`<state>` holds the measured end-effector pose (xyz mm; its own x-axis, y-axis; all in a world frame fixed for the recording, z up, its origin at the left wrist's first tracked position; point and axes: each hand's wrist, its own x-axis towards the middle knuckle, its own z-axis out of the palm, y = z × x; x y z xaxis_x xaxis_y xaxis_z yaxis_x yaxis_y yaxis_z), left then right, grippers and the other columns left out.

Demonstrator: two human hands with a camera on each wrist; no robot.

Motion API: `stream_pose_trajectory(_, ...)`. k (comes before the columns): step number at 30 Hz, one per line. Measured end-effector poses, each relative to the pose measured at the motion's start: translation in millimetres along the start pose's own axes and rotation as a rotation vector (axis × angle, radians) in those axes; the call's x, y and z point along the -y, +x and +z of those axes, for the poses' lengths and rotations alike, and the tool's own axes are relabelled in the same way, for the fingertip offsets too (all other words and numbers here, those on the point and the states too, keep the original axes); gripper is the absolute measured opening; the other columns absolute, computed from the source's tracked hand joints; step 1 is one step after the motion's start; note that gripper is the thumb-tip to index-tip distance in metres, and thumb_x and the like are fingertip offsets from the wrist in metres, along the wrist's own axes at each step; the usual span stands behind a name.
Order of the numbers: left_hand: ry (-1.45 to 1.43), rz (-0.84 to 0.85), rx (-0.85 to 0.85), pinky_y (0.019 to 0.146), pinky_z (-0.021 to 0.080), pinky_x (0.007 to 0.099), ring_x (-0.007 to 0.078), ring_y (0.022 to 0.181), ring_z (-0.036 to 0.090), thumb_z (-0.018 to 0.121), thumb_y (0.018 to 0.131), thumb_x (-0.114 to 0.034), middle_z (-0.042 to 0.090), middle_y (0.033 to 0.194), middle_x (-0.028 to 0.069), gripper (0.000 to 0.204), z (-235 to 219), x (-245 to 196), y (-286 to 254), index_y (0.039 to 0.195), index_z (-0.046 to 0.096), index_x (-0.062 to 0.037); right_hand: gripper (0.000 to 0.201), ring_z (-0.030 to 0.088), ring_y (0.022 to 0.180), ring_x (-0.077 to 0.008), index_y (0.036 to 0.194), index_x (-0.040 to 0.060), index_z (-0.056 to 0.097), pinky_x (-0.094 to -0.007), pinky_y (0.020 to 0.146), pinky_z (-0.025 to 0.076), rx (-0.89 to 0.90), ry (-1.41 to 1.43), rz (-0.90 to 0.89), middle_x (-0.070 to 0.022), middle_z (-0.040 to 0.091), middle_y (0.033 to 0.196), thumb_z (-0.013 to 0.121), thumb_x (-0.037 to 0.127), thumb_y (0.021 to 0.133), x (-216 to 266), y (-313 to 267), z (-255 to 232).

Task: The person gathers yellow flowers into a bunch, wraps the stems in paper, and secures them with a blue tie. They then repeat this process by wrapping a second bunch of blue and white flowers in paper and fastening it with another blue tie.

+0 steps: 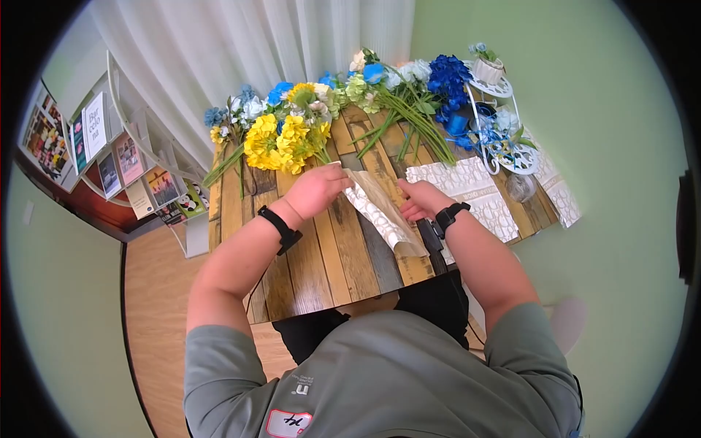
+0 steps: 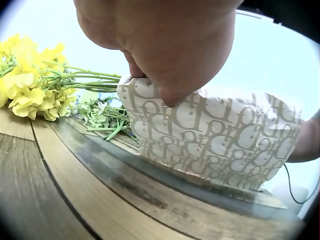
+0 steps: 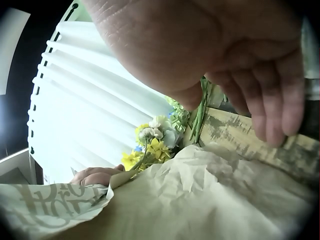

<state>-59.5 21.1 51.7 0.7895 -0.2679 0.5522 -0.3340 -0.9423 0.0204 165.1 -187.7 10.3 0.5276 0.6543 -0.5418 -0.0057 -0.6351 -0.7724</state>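
A sheet of patterned wrapping paper [image 1: 374, 217], white with tan lettering, lies partly rolled at the middle of the table. My left hand [image 1: 318, 191] pinches its far end, beside the stems of the yellow flowers [image 1: 277, 142]. In the left wrist view the lettered side of the paper [image 2: 215, 137] bulges below that hand [image 2: 165, 45]. My right hand [image 1: 425, 198] is just right of the paper, fingers loosely bent and holding nothing. The right wrist view shows that hand [image 3: 240, 50] over the paper's crumpled plain inner side [image 3: 210, 195].
Green stems [image 1: 420, 120] and mixed flowers line the table's back. Dark blue flowers [image 1: 448, 77] stand by a white metal stand [image 1: 491, 91] at the back right. Flat patterned sheets [image 1: 467, 186] and a clear roundish thing [image 1: 519, 187] lie right. A bookshelf [image 1: 131, 157] stands left.
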Motion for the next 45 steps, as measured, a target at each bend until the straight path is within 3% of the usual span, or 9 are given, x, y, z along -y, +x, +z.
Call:
stream_pose_trajectory(5, -0.011, -0.014, -0.011, 0.094, 0.053, 0.0411, 0.0323, 0.091, 0.063, 0.062, 0.077, -0.001, 0.062, 0.092, 0.0100, 0.028, 0, -3, -2, 0.104, 0.068, -0.0078, 0.053, 0.072, 0.089, -0.0234, 0.116, -0.0072, 0.061, -0.0377, 0.078, 0.059, 0.380, 0.463, 0.159, -0.0200, 0.071, 0.108, 0.053, 0.044, 0.103, -9, -5, 3)
stream_pose_trajectory(8, -0.004, -0.012, 0.013, 0.089, 0.053, 0.0412, 0.0320, 0.092, 0.064, 0.062, 0.078, -0.002, 0.065, 0.094, 0.0095, 0.028, 3, -3, -7, 0.104, 0.069, -0.0082, 0.038, 0.071, 0.094, -0.0235, 0.117, -0.0058, 0.060, -0.0382, 0.081, 0.058, 0.442, 0.589, 0.046, -0.0187, 0.070, 0.111, 0.058, 0.029, 0.102, -17, 0, 10)
stream_pose_trajectory(14, -0.106, 0.043, 0.156, 0.085, 0.054, 0.0400, 0.0304, 0.095, 0.064, 0.064, 0.077, -0.003, 0.067, 0.098, 0.0081, 0.025, 26, -6, -21, 0.102, 0.070, -0.0087, 0.030, 0.071, 0.095, -0.0259, 0.120, -0.0043, 0.060, -0.0395, 0.084, 0.058, 0.387, 0.545, -0.144, -0.0181, 0.070, 0.112, 0.061, 0.016, 0.098, -14, 8, -7)
stream_pose_trajectory(18, -0.076, 0.024, 0.248, 0.086, 0.054, 0.0392, 0.0297, 0.096, 0.064, 0.061, 0.080, -0.008, 0.068, 0.093, 0.0070, 0.022, 43, -7, -25, 0.099, 0.073, -0.0095, 0.033, 0.072, 0.097, -0.0262, 0.123, -0.0048, 0.060, -0.0415, 0.085, 0.058, 0.409, 0.508, -0.006, -0.0183, 0.071, 0.112, 0.064, 0.011, 0.095, -3, -10, -12)
stream_pose_trajectory(19, -0.065, 0.015, 0.259, 0.086, 0.054, 0.0394, 0.0297, 0.096, 0.064, 0.061, 0.081, -0.009, 0.068, 0.093, 0.0071, 0.021, 46, -7, -26, 0.098, 0.072, -0.0096, 0.035, 0.072, 0.099, -0.0266, 0.125, -0.0038, 0.061, -0.0400, 0.088, 0.058, 0.433, 0.532, 0.169, -0.0165, 0.071, 0.112, 0.066, 0.011, 0.094, -1, -9, -14)
stream_pose_trajectory(23, -0.021, -0.066, 0.338, 0.089, 0.053, 0.0408, 0.0304, 0.097, 0.064, 0.059, 0.083, -0.010, 0.068, 0.096, 0.0079, 0.019, 53, -8, -29, 0.098, 0.070, -0.0092, 0.030, 0.072, 0.095, -0.0261, 0.118, -0.0038, 0.065, -0.0393, 0.086, 0.057, 0.293, 0.294, 0.149, -0.0149, 0.072, 0.107, 0.067, 0.012, 0.093, -6, 4, -16)
stream_pose_trajectory(32, -0.038, -0.019, 0.284, 0.100, 0.045, 0.0433, 0.0297, 0.101, 0.063, 0.057, 0.084, -0.011, 0.068, 0.097, 0.0057, 0.017, 51, -9, -27, 0.094, 0.070, -0.0105, 0.019, 0.065, 0.078, -0.0170, 0.098, -0.0026, 0.069, -0.0328, 0.072, 0.051, 0.048, -0.120, -0.388, -0.0092, 0.070, 0.092, 0.069, 0.014, 0.088, 7, -7, 6)
stream_pose_trajectory(37, -0.043, -0.065, 0.202, 0.096, 0.045, 0.0418, 0.0278, 0.097, 0.062, 0.057, 0.082, -0.009, 0.067, 0.095, 0.0030, 0.017, 45, -17, -24, 0.088, 0.073, -0.0131, 0.023, 0.061, 0.074, -0.0268, 0.085, -0.0039, 0.065, -0.0377, 0.069, 0.048, -0.096, -0.431, -0.711, -0.0181, 0.063, 0.084, 0.071, 0.018, 0.079, 29, -34, 21)
stream_pose_trajectory(45, -0.081, -0.135, 0.106, 0.081, 0.052, 0.0404, 0.0315, 0.091, 0.064, 0.063, 0.078, -0.009, 0.069, 0.093, 0.0081, 0.016, 55, -8, -45, 0.090, 0.073, -0.0122, 0.021, 0.064, 0.084, -0.0326, 0.087, -0.0027, 0.066, -0.0403, 0.076, 0.050, 0.145, -0.360, -0.740, -0.0190, 0.062, 0.087, 0.069, 0.018, 0.081, 41, -55, 61)
